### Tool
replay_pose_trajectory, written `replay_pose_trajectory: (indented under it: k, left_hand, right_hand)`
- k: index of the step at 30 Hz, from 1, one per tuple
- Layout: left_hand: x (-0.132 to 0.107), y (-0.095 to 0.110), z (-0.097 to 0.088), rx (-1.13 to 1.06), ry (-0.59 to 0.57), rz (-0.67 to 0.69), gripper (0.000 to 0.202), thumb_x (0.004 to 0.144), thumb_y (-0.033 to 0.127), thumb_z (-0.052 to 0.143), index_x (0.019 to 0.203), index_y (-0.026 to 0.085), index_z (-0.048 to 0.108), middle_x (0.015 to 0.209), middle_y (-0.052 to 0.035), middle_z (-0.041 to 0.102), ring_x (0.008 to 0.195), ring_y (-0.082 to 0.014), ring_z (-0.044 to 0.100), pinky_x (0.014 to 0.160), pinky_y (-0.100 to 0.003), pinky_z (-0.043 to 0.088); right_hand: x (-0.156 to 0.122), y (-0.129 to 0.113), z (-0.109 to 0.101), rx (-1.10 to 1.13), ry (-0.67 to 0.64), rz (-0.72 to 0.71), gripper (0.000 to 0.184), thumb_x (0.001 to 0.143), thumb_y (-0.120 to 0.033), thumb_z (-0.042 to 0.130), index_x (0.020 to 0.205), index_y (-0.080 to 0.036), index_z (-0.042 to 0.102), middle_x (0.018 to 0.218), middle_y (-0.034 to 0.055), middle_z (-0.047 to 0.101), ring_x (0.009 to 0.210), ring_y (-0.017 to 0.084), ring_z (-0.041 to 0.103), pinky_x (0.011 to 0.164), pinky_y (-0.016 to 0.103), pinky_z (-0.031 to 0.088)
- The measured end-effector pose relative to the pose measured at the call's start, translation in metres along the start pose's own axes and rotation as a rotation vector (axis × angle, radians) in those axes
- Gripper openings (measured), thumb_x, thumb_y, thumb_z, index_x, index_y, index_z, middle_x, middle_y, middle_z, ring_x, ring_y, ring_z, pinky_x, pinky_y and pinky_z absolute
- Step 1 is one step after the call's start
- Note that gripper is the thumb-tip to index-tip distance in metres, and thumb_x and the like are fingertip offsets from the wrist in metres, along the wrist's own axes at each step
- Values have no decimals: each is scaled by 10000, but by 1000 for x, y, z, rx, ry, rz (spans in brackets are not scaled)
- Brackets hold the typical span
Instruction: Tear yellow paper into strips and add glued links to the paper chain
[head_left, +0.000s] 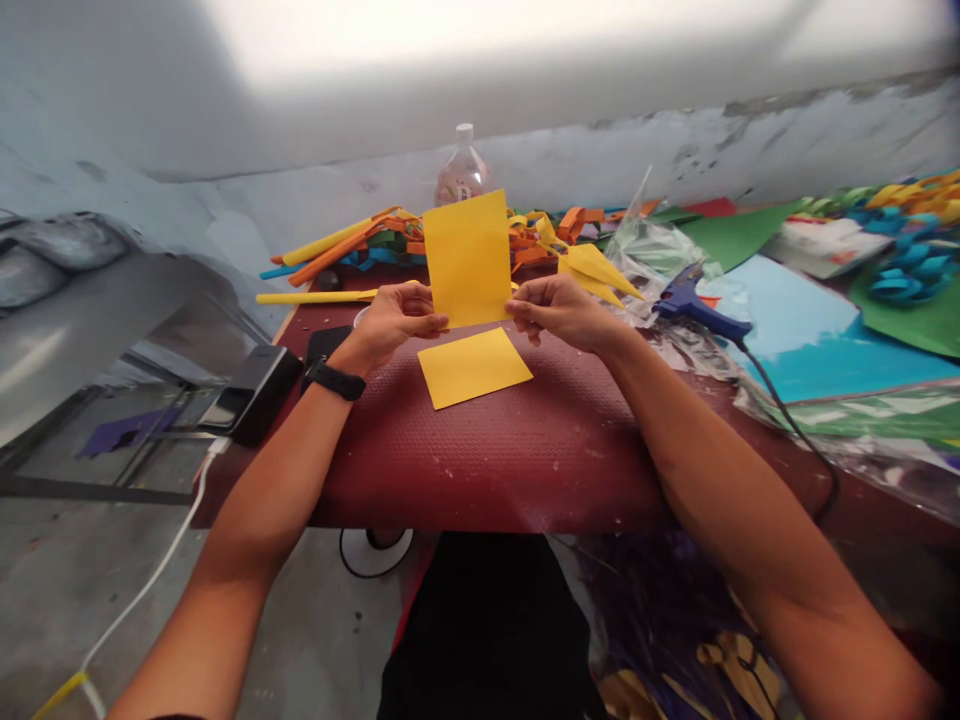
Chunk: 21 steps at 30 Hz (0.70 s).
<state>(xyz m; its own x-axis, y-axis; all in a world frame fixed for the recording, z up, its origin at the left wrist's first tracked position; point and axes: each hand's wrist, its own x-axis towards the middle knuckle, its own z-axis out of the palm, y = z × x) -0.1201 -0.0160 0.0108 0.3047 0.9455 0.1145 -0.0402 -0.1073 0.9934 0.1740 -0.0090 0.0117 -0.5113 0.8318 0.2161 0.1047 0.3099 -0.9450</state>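
Observation:
Raised above the red table (480, 480) is a rectangular sheet of yellow paper (469, 260), standing nearly upright. My left hand (397, 322) pinches its lower left corner between thumb and fingers. At the lower right corner, my right hand (559, 308) grips the same sheet with closed fingers. A second yellow paper (475, 368) lies flat on the tabletop just below the held one, touched by neither hand. Behind my right hand rests a folded yellow paper piece (596, 270). A yellow rolled paper stick (315, 298) lies to the left, partly behind my left hand.
A blue glue gun (697, 305) with a dark cable lies at right, among plastic wrap and blue paper sheets (795, 330). A clear bottle (463, 170) stands behind coloured paper strips (375, 240). On the left edge sits a black box-shaped device (259, 390) with a white cable.

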Motion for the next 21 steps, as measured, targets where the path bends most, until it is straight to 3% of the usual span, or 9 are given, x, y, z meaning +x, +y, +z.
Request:
replay_pose_trajectory:
  k: [5, 11, 17, 21]
  left_hand:
    - [0, 1, 0, 17, -20, -7, 616, 533, 388, 1113, 972, 165, 743, 869, -56, 826, 725, -167, 790, 661, -256, 652]
    - [0, 0, 3, 43, -7, 10, 673, 667, 533, 1053, 1176, 175, 798, 1214, -152, 840, 937, -234, 831, 665, -272, 662]
    - [-3, -1, 10, 80, -141, -31, 659, 662, 548, 1058, 1149, 172, 823, 1142, -143, 849, 931, -245, 829, 647, -264, 667]
    - [-2, 0, 13, 66, -54, 22, 679, 731, 691, 975, 1135, 170, 814, 1117, -142, 848, 882, -237, 826, 602, -257, 661]
  right_hand:
    - [0, 1, 1, 4, 74, -29, 651, 829, -814, 846, 746, -194, 667, 629, -4, 654, 462, 74, 541, 418, 230, 458]
    - [0, 2, 4, -42, 0, -18, 578, 879, -712, 872, 774, -184, 663, 607, -18, 595, 462, 64, 473, 399, 228, 360]
    - [1, -1, 11, -25, 124, -92, 652, 871, -791, 826, 723, -212, 567, 589, -54, 487, 493, 60, 391, 423, 224, 291]
    - [0, -1, 13, -43, 89, -76, 641, 849, -788, 846, 736, -199, 619, 570, -43, 514, 492, 69, 407, 438, 232, 292]
